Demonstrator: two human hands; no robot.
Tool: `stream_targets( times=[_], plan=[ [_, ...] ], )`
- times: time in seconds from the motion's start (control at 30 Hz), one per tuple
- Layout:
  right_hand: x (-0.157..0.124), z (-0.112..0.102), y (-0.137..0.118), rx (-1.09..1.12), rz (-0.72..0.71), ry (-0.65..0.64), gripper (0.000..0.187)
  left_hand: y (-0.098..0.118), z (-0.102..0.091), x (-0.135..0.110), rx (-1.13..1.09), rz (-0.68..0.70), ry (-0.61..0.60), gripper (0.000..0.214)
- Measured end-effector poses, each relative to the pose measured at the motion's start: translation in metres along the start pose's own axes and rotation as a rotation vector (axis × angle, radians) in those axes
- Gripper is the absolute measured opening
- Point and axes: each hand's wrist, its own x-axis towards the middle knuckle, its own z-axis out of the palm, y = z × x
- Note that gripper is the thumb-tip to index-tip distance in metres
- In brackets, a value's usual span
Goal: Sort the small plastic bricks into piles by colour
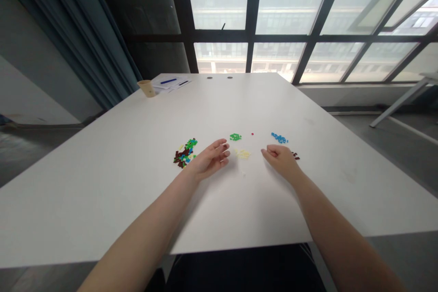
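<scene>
My left hand [212, 159] is half curled with its palm turned inward, and a small dark brown piece shows at its fingers. Beside it lies a mixed pile of small plastic pieces [183, 154] in brown, green, blue and yellow, partly hidden by the wrist. My right hand [278, 157] is closed, knuckles up; what its fingers pinch, if anything, is hidden. Pale yellow pieces [243, 153] lie between the hands. Farther off are a group of green pieces [235, 137] and a group of blue pieces [279, 138]. Brown pieces [295, 156] show partly behind the right hand.
A single red piece [252, 134] and a whitish piece [244, 174] lie apart on the white table [239, 105]. At the far left stand a paper cup [147, 88] and papers [169, 83] with a blue pen [169, 80]. Windows rise beyond the table.
</scene>
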Motion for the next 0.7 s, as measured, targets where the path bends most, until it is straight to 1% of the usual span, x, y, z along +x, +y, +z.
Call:
stream_targets(
  times=[0.1, 0.2, 0.27, 0.33, 0.4, 0.47, 0.5, 0.6, 0.7],
  plan=[
    [0.000, 0.003, -0.001, 0.007, -0.038, -0.035, 0.038, -0.009, 0.009, -0.003, -0.120, -0.097, -0.101, 0.031],
    [-0.002, 0.004, -0.004, 0.023, -0.072, -0.038, 0.039, -0.014, 0.014, -0.004, -0.136, -0.155, -0.152, 0.035],
    [-0.003, 0.004, -0.007, 0.058, -0.107, -0.016, 0.038, -0.015, 0.015, -0.005, -0.105, -0.165, -0.157, 0.035],
    [-0.004, 0.004, -0.012, 0.117, -0.161, 0.020, 0.032, -0.016, 0.016, -0.004, -0.064, -0.163, -0.148, 0.034],
    [-0.005, 0.004, -0.018, 0.188, -0.229, 0.040, 0.022, -0.017, 0.017, -0.004, -0.027, -0.161, -0.137, 0.034],
    [-0.007, 0.005, -0.023, 0.251, -0.291, 0.031, 0.009, -0.018, 0.017, -0.003, 0.007, -0.166, -0.134, 0.035],
    [-0.008, 0.006, -0.025, 0.276, -0.313, 0.019, 0.007, -0.019, 0.016, -0.003, 0.024, -0.169, -0.134, 0.035],
    [-0.010, 0.010, -0.030, 0.329, -0.341, -0.013, 0.017, -0.021, 0.016, -0.002, 0.062, -0.172, -0.131, 0.035],
    [-0.013, 0.014, -0.035, 0.357, -0.354, -0.035, 0.018, -0.023, 0.016, -0.002, 0.077, -0.172, -0.131, 0.036]
  ],
)
